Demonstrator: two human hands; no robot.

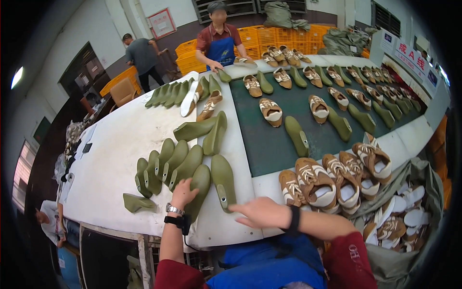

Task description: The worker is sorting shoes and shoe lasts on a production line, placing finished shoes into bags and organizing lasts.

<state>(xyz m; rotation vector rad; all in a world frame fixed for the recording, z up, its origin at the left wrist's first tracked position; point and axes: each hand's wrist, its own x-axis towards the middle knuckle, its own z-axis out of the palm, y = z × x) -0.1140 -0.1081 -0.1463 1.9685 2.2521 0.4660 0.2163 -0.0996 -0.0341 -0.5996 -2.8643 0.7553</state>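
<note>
Two hands at the shoe-last pile, lower centre

Two hands work the near edge of the white tabletop [115,159]. Left hand [183,193], watch on the wrist, is clasped on the heel end of one olive-green shoe last [199,185] at the lower centre of the frame; this last lies in a fanned row of lasts [166,166], packed side by side, probably so each can be picked off one at a time. Right hand [261,212] hovers flat, fingers spread, grasping nothing, just right of another last [223,182] lying sole-up. Brown-and-white shoes [332,183] crowd the lower right beside a sack of shoes [404,216]. Green conveyor belt [269,144] runs to the upper right carrying shoes and lasts spaced apart. Far-end person in a blue apron [221,50] touches a last at the upper centre.
</note>
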